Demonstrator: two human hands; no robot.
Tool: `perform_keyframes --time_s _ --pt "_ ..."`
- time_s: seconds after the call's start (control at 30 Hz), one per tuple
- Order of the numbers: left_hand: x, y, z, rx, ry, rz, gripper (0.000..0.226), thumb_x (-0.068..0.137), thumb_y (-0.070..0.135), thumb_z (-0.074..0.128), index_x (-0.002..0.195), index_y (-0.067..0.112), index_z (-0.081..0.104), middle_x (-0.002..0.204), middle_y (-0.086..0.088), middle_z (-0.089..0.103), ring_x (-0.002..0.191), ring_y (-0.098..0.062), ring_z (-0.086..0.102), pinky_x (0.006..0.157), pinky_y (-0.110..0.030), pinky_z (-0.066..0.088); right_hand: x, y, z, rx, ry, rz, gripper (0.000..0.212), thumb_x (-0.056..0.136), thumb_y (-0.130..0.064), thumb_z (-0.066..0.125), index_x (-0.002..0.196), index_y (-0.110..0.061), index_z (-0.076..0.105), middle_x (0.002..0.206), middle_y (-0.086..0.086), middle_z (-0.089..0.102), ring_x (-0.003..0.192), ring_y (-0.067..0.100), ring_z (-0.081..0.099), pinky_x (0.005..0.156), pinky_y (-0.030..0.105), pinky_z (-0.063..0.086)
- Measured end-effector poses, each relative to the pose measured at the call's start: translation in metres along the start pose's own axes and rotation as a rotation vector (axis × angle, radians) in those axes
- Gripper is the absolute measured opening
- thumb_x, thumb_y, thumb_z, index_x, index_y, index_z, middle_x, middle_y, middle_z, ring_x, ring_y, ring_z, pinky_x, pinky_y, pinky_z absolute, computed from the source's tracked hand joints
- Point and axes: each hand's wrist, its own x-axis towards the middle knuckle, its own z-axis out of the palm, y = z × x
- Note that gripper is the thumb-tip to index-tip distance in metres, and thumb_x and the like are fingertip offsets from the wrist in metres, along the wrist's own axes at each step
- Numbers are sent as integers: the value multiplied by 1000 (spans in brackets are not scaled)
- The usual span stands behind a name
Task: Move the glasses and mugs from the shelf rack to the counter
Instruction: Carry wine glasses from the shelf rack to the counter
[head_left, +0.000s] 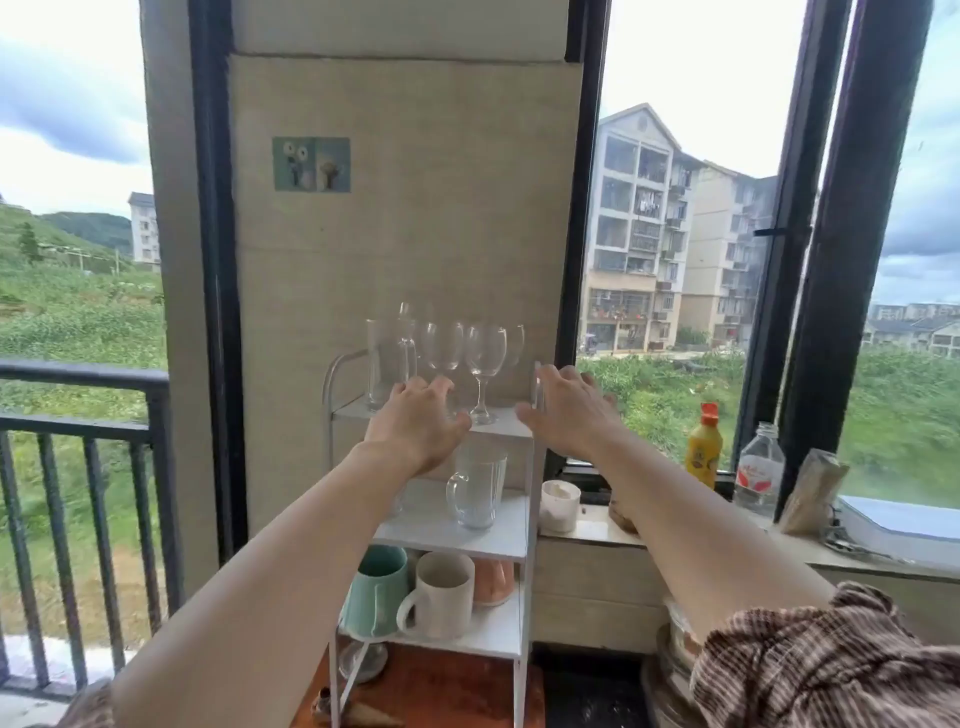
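Note:
A white shelf rack (530, 525) stands against the beige wall panel. Its top shelf holds a tall straight glass (382, 358) and wine glasses (485, 358). On the middle shelf stands a clear glass mug (475, 491). The lowest shelf carries a green mug (376, 592), a cream mug (441, 595) and a peach cup (493, 579). My left hand (418, 418) hovers open at the top shelf's front, in front of a wine glass stem. My right hand (569, 410) is open beside the rack's right post, holding nothing.
The counter ledge (587, 530) runs right of the rack, with a white cup (560, 506), an orange bottle (704, 447), a water bottle (759, 470) and a paper bag (813, 491). A black railing (83, 415) is at left. A wooden surface (447, 691) lies under the rack.

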Motion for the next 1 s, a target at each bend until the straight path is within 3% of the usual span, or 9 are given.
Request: perform_keyframes --time_s 0.23,0.43,0.53,0.6,0.73,0.87,0.93,1.0 --pt "44 2 29 -276 162 -105 49 90 28 48 134 8 43 131 -15 54 118 -31 50 91 -36 37 65 -2 13 258 134 -69 66 90 -45 51 144 -13 31 142 8 44 131 26 39 103 43 36" --pt "72 1 49 -534 110 -288 46 92 21 44 133 -1 41 131 -19 52 121 -33 45 93 -36 36 100 -15 27 519 91 16 67 84 -44 64 133 -8 37 131 10 51 117 28 50 95 39 43" --pt "85 0 55 -717 120 -337 54 91 28 47 139 5 36 134 -15 52 123 -32 46 99 -37 37 114 -19 31 606 43 72 72 81 -43 68 134 -6 37 128 9 52 108 24 52 82 32 42" --pt "92 -1 56 -827 137 -346 58 90 29 49 143 14 32 130 -9 56 116 -27 51 93 -34 39 121 -19 33 648 49 96 71 80 -42 71 133 -7 41 125 9 55 97 20 52 76 28 40" --pt "105 -1 54 -1055 192 -350 57 83 16 53 137 18 36 111 0 60 95 -19 54 83 -33 38 129 -17 34 691 87 111 74 75 -42 76 132 -5 46 125 8 58 104 20 56 79 26 41" --pt "111 -1 57 -1144 189 -384 42 83 29 56 121 20 42 91 11 52 79 -1 47 72 -32 33 128 -13 31 674 116 128 75 73 -42 78 131 -4 49 120 4 57 91 13 53 64 19 37" --pt "111 -1 57 -1151 151 -401 52 80 38 56 126 17 42 93 7 53 82 -5 49 66 -31 35 125 -11 29 668 131 148 73 72 -40 77 131 -6 50 117 2 57 88 10 52 57 17 35" --pt "110 -1 56 -1123 140 -378 62 80 43 56 133 16 38 101 3 57 91 -12 54 69 -32 39 121 -9 27 664 154 162 75 70 -40 77 131 -5 52 122 3 57 96 13 53 63 18 38"
